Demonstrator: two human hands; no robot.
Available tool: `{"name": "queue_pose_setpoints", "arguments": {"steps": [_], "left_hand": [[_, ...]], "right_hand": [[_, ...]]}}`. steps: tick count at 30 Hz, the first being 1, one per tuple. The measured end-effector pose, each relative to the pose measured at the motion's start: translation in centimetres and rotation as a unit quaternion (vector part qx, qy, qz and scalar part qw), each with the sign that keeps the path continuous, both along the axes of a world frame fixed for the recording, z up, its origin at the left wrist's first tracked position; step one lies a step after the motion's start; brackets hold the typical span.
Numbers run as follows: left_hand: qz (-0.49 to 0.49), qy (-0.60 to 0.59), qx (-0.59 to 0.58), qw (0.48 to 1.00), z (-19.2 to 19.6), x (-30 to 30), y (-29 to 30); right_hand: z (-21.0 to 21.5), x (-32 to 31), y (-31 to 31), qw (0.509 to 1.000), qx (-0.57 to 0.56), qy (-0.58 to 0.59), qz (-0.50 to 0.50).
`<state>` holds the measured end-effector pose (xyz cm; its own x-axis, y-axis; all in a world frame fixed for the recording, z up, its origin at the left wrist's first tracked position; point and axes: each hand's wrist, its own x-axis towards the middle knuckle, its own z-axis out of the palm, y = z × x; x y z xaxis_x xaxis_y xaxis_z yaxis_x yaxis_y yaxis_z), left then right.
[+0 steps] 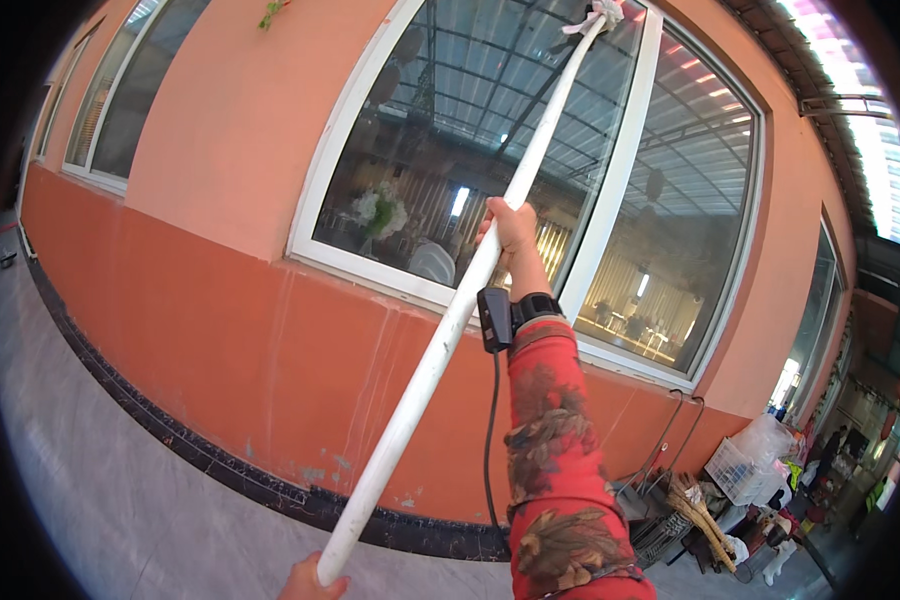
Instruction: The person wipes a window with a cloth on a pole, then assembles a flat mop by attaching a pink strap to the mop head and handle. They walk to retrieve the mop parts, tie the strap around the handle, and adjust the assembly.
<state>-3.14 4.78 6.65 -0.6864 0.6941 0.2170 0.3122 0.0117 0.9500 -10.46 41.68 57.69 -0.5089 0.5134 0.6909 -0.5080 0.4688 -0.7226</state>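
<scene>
White plastic pole [450, 330] slants up from the lower edge to the window [530, 170] glass, its cloth-wrapped tip [598, 14] near the upper frame. Right hand [510, 232] grips it midway (red patterned sleeve [555, 450] below); left hand [310, 582] clasps the bottom end.

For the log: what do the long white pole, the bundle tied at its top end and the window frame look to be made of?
The long white pole looks like smooth plastic pipe, judging by its matte, even round surface; painted metal is possible. The pale knotted bundle on its tip seems soft cloth, crumpled and frayed. The white window frame looks like glossy plastic or coated metal. Right hand and left hand grip the pole.
</scene>
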Motion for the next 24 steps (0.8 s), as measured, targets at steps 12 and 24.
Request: {"name": "queue_pose_setpoints", "arguments": {"steps": [12,24], "left_hand": [[0.061,-0.138,-0.192,0.970,-17.9,0.9,-12.9],[0.040,-0.133,-0.146,0.980,-13.3,1.0,-8.0]], "right_hand": [[-40.5,7.7,-23.9,0.973,-0.192,-0.059,0.117],[-22.1,-0.6,-11.8,0.999,-0.046,-0.005,-0.010]]}}
